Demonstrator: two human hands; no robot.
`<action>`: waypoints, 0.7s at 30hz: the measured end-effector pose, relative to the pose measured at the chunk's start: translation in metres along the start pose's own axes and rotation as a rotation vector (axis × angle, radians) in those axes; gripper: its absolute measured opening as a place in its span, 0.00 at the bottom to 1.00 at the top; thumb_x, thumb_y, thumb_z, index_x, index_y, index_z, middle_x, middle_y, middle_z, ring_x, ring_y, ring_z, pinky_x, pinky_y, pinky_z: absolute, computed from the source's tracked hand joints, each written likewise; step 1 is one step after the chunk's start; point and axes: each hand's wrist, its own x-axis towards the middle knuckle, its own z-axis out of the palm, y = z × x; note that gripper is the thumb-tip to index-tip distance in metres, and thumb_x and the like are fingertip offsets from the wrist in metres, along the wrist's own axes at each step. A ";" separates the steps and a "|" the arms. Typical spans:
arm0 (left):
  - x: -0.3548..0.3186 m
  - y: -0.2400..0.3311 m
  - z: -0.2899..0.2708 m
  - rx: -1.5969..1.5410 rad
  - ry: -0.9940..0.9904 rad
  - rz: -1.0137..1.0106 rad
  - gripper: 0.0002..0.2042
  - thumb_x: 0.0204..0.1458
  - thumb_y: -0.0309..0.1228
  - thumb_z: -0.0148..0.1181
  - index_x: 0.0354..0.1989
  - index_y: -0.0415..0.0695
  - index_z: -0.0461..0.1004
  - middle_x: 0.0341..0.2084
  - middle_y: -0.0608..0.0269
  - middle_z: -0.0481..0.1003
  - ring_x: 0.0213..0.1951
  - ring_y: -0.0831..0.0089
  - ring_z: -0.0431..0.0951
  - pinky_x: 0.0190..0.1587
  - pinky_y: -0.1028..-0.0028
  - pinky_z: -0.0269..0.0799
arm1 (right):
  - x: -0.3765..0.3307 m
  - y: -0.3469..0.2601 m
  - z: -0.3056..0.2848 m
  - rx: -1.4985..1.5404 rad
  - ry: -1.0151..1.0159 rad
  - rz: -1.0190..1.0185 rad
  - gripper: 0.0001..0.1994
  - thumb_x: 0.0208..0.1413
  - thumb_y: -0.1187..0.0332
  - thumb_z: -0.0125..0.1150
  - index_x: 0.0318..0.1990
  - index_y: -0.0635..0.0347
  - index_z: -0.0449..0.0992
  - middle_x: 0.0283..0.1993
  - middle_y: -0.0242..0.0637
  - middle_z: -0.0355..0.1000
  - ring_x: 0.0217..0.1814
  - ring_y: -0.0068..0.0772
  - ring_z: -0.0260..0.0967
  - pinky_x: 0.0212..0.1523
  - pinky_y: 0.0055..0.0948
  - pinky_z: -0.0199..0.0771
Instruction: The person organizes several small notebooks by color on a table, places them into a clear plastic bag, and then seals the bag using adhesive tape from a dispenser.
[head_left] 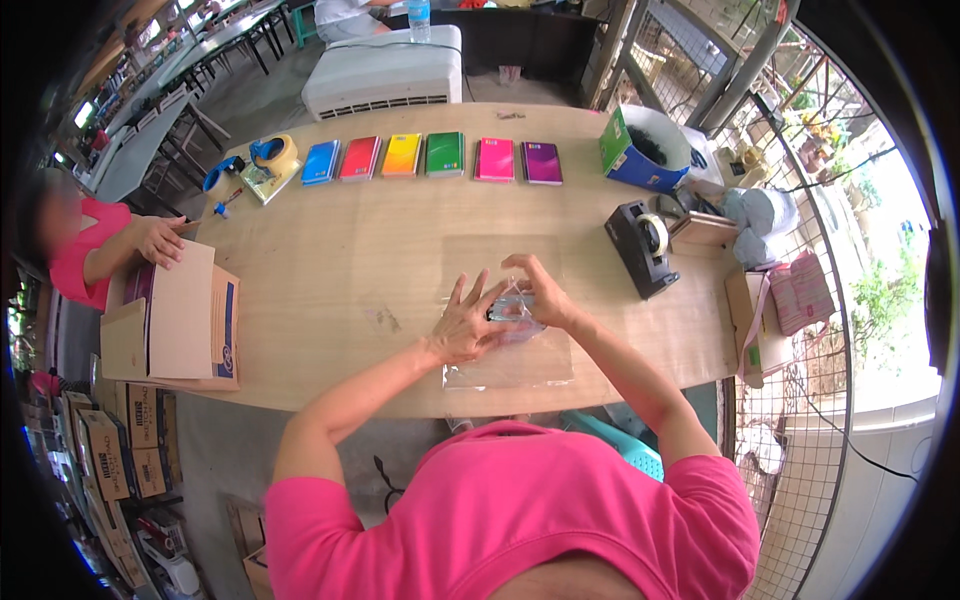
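"Clear plastic packet [513,308], near-centre on the wooden table [320,290] in my head view. Handling?"

"Light, slippery and soft-skinned, I'd judge; I'd take its edges. My right hand [547,298] pinches its right side narrowly; my left hand [466,326] touches its left, fingers spread. Whether that one grips, I cannot tell."

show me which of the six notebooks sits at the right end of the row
The purple notebook: it has the pink notebook on its left and no other notebook to its right.
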 end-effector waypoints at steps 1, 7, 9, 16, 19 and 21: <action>-0.003 0.002 0.006 0.027 0.108 -0.028 0.30 0.39 0.56 0.71 0.55 0.74 0.75 0.73 0.60 0.44 0.74 0.50 0.39 0.67 0.33 0.34 | -0.004 0.003 0.002 0.031 0.057 0.068 0.38 0.41 0.71 0.76 0.61 0.55 0.62 0.62 0.41 0.59 0.64 0.42 0.62 0.51 0.38 0.77; 0.000 0.024 -0.018 -0.329 0.408 -0.274 0.14 0.45 0.47 0.71 0.39 0.59 0.83 0.67 0.47 0.53 0.68 0.50 0.52 0.67 0.42 0.44 | -0.010 0.011 0.000 0.066 0.077 0.055 0.37 0.43 0.71 0.75 0.62 0.55 0.61 0.61 0.41 0.61 0.63 0.39 0.62 0.46 0.35 0.77; 0.004 0.025 -0.012 -0.264 0.362 -0.243 0.13 0.43 0.44 0.73 0.35 0.56 0.82 0.66 0.48 0.55 0.68 0.50 0.53 0.66 0.46 0.47 | -0.010 0.011 0.000 0.066 0.077 0.042 0.37 0.43 0.71 0.74 0.62 0.55 0.61 0.61 0.41 0.61 0.63 0.38 0.62 0.45 0.35 0.77; 0.019 0.023 0.024 -0.714 0.496 -0.461 0.11 0.41 0.33 0.74 0.22 0.45 0.76 0.56 0.46 0.67 0.55 0.55 0.70 0.58 0.57 0.65 | -0.018 0.010 -0.007 0.561 0.409 0.260 0.40 0.48 0.64 0.71 0.68 0.54 0.56 0.62 0.42 0.61 0.62 0.40 0.63 0.52 0.38 0.72; 0.024 0.024 0.028 -0.817 0.374 -0.551 0.11 0.41 0.27 0.73 0.29 0.42 0.74 0.44 0.49 0.75 0.43 0.63 0.77 0.48 0.64 0.71 | -0.019 -0.006 -0.017 0.208 0.294 0.212 0.34 0.51 0.57 0.68 0.64 0.59 0.63 0.60 0.40 0.65 0.56 0.37 0.67 0.55 0.45 0.69; 0.029 0.029 0.026 -1.033 0.457 -0.671 0.17 0.39 0.23 0.73 0.37 0.42 0.72 0.39 0.53 0.77 0.39 0.69 0.77 0.44 0.69 0.72 | -0.011 -0.029 -0.011 -0.108 0.120 0.222 0.26 0.50 0.62 0.69 0.57 0.61 0.74 0.55 0.40 0.71 0.53 0.35 0.69 0.53 0.41 0.71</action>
